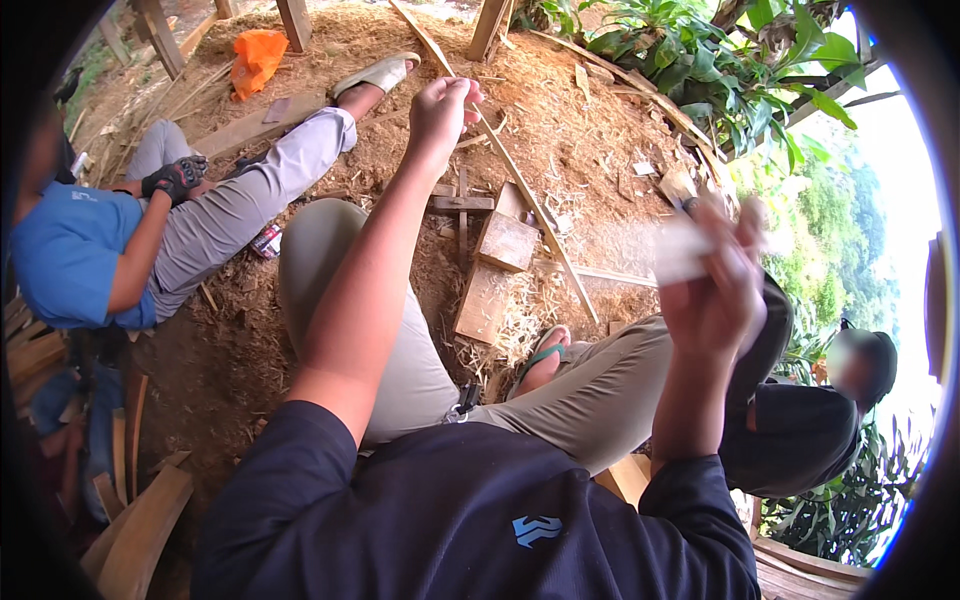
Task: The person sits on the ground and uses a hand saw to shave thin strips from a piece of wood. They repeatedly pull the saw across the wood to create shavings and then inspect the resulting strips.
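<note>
Dark shirt (440, 520) below, left fingers (458, 89) hold a long strip (547, 232), right hand (712, 290) blurred.

A dark navy T-shirt (430, 520) and beige trousers (395, 395) were worn.
Sleeves (300, 440) were short, same dark cloth; a light-blue angular mark (537, 531) sat on the front. Metal clip (455, 413) with black strap showed at the waist. Flip-flop (547, 352) with green strap was on one foot. Left hand (440, 115), right hand (715, 295) and forearms (355, 285) were bare.
</note>
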The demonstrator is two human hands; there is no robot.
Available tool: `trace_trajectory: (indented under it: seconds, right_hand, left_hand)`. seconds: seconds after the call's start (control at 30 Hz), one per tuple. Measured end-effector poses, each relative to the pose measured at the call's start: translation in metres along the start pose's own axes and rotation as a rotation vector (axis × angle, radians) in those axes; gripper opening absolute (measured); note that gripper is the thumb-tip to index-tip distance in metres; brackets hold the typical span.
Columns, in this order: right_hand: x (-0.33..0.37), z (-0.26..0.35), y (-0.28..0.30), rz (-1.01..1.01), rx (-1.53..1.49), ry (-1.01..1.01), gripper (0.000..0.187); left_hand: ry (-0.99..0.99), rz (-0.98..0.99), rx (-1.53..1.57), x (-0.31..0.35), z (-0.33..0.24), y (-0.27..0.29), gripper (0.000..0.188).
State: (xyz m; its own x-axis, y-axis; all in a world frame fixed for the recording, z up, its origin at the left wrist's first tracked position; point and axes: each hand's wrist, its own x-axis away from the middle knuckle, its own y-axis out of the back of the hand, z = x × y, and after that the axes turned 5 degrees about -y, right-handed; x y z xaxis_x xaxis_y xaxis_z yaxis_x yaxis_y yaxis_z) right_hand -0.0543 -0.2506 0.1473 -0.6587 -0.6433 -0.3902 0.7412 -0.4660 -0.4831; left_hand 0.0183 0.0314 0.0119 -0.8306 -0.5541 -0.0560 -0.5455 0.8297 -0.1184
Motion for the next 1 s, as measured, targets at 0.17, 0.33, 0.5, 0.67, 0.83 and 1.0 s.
trace_trajectory:
  seconds: [0.17, 0.33, 0.5, 0.67, 0.83, 1.0]
  right_hand:
    - [-0.046, -0.099, 0.132, -0.492, 0.098, -0.297, 0.011]
    - [0.01, -0.213, 0.25, -1.124, 0.243, -0.65, 0.007]
    - [0.064, -0.27, 0.278, -1.18, 0.341, -0.677, 0.025]
    - [0.028, -0.238, 0.252, -0.978, 0.5, -0.596, 0.018]
    - [-0.039, -0.165, 0.163, -0.462, 0.739, -0.336, 0.012]
    - [-0.085, -0.132, 0.108, -0.515, 0.67, 0.11, 0.031]
  left_hand:
    - [-0.018, -0.017, 0.0, -0.002, -0.003, 0.001, 0.026]
    - [-0.016, -0.002, -0.002, 0.001, -0.008, -0.007, 0.024]
    - [0.007, 0.007, -0.032, 0.001, -0.003, -0.001, 0.023]
    - [0.053, 0.101, -0.018, 0.01, -0.001, -0.013, 0.026]
    - [-0.3, 0.279, -0.451, 0.021, 0.01, -0.048, 0.049]
    - [-0.343, 0.581, 0.088, 0.039, -0.006, -0.094, 0.061]
